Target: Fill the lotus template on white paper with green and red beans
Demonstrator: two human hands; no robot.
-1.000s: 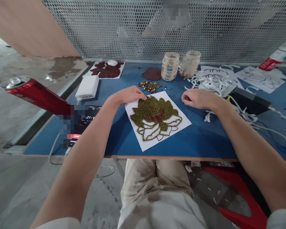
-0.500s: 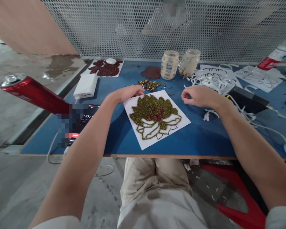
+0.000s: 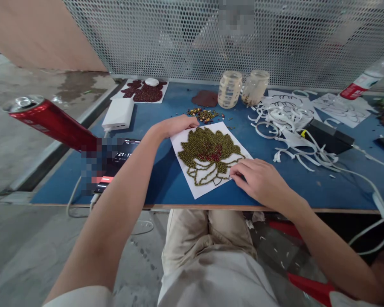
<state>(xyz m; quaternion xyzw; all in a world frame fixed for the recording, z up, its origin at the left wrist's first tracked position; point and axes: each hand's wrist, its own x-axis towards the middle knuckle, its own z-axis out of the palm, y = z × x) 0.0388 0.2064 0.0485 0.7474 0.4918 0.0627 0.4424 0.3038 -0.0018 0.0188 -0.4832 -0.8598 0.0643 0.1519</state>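
A white sheet (image 3: pixel 202 191) lies on the blue table (image 3: pixel 269 200) in front of me, with a lotus picture (image 3: pixel 208 151) made of green and red beans glued on it. My left hand (image 3: pixel 176 125) rests flat on the sheet's far left corner, fingers stretched out. My right hand (image 3: pixel 255 180) sits at the sheet's near right corner, its fingers curled and pinched together, the tips touching the paper beside the bean outline. What the fingers hold, if anything, is hidden. A small pile of mixed beans (image 3: pixel 203 114) lies just beyond the sheet.
Two glass jars (image 3: pixel 229 88) and a dark red disc (image 3: pixel 205 98) stand behind the pile. White paper strips (image 3: pixel 284 117), a black box (image 3: pixel 326 135) and cables lie to the right. A power bank (image 3: pixel 118 114), phone (image 3: pixel 123 157) and red can (image 3: pixel 51 121) are on the left.
My right hand has moved from beyond the sheet's far right side down to its near right corner. My left hand has stayed on the far left corner.
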